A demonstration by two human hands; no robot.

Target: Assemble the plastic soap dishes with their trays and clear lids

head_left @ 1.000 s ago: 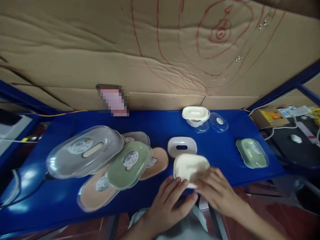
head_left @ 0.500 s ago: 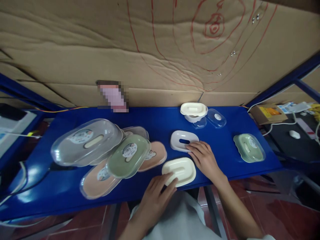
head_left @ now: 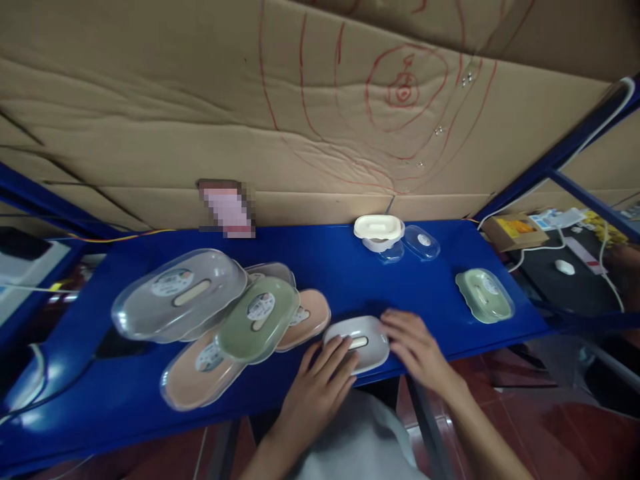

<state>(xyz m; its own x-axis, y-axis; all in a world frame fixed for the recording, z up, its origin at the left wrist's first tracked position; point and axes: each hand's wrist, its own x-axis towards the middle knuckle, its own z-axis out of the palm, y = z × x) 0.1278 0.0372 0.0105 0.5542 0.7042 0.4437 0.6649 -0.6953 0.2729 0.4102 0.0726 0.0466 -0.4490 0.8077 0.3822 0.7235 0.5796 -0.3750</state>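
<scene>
In front of me a pale grey oval plastic dish (head_left: 373, 355) lies near the table's front edge, its slot showing the cream ridge (head_left: 358, 343) of the piece beneath. The fingers of my left hand (head_left: 323, 380) are stretched out and rest on the dish's left and front part. At its right rim is my right hand (head_left: 417, 347), fingers extended along the edge; whether they press on it I cannot tell. To the left lie overlapping lidded dishes: a large grey one (head_left: 205, 320), a green one (head_left: 275, 325) and peach ones (head_left: 185, 377).
On the blue table (head_left: 310, 257), at the back, a cream dish piece (head_left: 379, 228) sits on a grey one beside clear lids (head_left: 423, 244). A green lidded dish (head_left: 484, 293) lies at the right. A cardboard panel (head_left: 165, 100) stands behind, with a blurred phone-like object (head_left: 227, 210).
The grey slotted dish has come toward me and now sits over the cream piece. My right hand came with it; my left fingers now rest on the grey dish. The view shifted slightly.
</scene>
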